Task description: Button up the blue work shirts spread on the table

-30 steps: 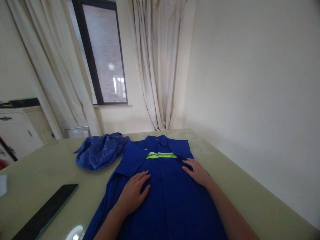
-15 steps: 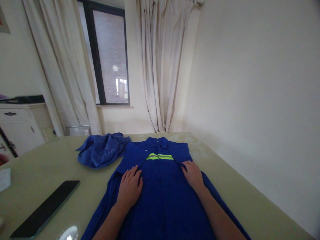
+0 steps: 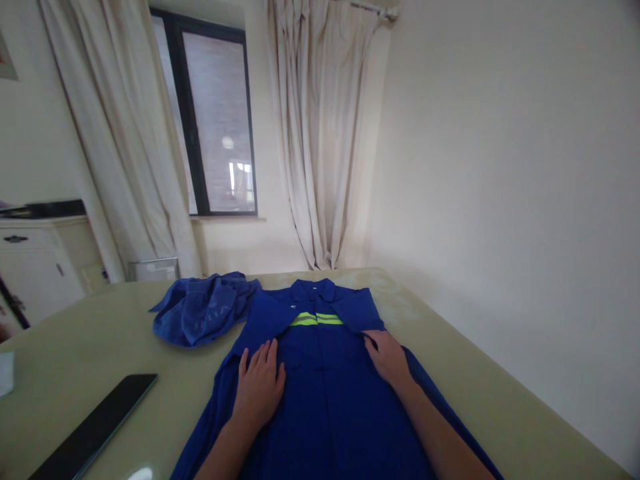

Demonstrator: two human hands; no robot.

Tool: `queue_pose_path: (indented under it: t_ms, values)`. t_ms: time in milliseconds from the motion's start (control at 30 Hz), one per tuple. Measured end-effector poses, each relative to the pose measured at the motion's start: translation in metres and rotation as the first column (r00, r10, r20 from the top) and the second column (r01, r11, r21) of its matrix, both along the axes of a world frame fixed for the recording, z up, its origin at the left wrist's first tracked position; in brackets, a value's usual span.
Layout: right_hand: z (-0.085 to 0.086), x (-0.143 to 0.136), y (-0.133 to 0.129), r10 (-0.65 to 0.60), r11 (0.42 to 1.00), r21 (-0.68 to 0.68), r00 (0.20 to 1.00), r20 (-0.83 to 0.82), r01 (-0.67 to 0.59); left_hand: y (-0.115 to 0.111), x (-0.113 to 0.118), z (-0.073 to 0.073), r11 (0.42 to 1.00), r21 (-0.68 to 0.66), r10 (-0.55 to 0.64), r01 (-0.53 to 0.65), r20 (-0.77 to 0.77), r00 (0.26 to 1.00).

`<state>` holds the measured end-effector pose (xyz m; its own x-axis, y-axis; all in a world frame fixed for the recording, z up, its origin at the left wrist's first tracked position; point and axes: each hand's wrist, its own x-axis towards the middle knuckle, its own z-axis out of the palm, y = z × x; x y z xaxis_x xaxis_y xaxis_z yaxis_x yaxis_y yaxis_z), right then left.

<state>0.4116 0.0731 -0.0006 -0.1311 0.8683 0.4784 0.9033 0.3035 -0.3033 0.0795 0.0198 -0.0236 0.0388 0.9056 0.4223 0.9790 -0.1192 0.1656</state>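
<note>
A blue collared work garment (image 3: 320, 400) lies front up on the table, with a yellow-green and grey reflective band (image 3: 316, 319) across its chest. Its sleeves are folded inward over the chest and down the sides; its lower end runs out of view. My left hand (image 3: 260, 383) rests flat, fingers spread, on the left part of the garment below the folded sleeve. On the other side, my right hand (image 3: 387, 357) has its fingers bent around the lower edge of the folded sleeve, the fingertips partly hidden there.
A crumpled blue cloth (image 3: 200, 310) lies left of the collar. A long black flat object (image 3: 100, 427) lies at the near left of the pale green table (image 3: 480, 393). A white wall (image 3: 525, 200) borders the table on the right; curtains (image 3: 320, 133) and a window stand behind.
My right fingers have gone from lying on the sleeve to bending around its edge. My left hand stays nearly in place, its fingers more spread. The view has tilted slightly up.
</note>
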Motion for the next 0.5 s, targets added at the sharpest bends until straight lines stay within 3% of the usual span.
queue_pose_path:
  t_ms: [67,133,233,300,333,400,500]
  values:
    - [0.000,-0.004,0.000,0.008,1.000,-0.003,0.999,0.032,-0.008,0.001,-0.002,0.002,0.995,-0.064,-0.079,0.081,0.032,0.996]
    - [0.001,-0.008,-0.001,0.002,1.000,0.013,0.999,0.044,-0.002,-0.002,0.002,0.010,0.953,-0.162,-0.244,0.258,0.097,0.965]
    - [0.006,-0.013,-0.004,-0.037,0.998,0.056,0.998,0.046,0.035,-0.022,0.021,0.031,0.764,-0.291,-0.507,0.576,0.282,0.815]
    - [0.011,-0.016,-0.009,-0.060,0.993,0.100,0.998,0.034,0.056,-0.045,0.036,0.047,0.641,-0.308,-0.580,0.703,0.405,0.706]
    - [0.013,-0.017,-0.013,-0.059,0.991,0.123,0.998,0.029,0.055,-0.058,0.041,0.052,0.616,-0.295,-0.588,0.731,0.444,0.675]
    - [0.019,-0.016,-0.025,-0.023,0.987,0.160,0.999,0.026,0.018,-0.087,0.036,0.053,0.644,-0.249,-0.581,0.723,0.457,0.674]
    - [0.025,0.002,-0.063,0.148,0.976,0.158,0.988,0.029,-0.151,-0.134,-0.008,0.027,0.754,-0.177,-0.573,0.632,0.293,0.766]
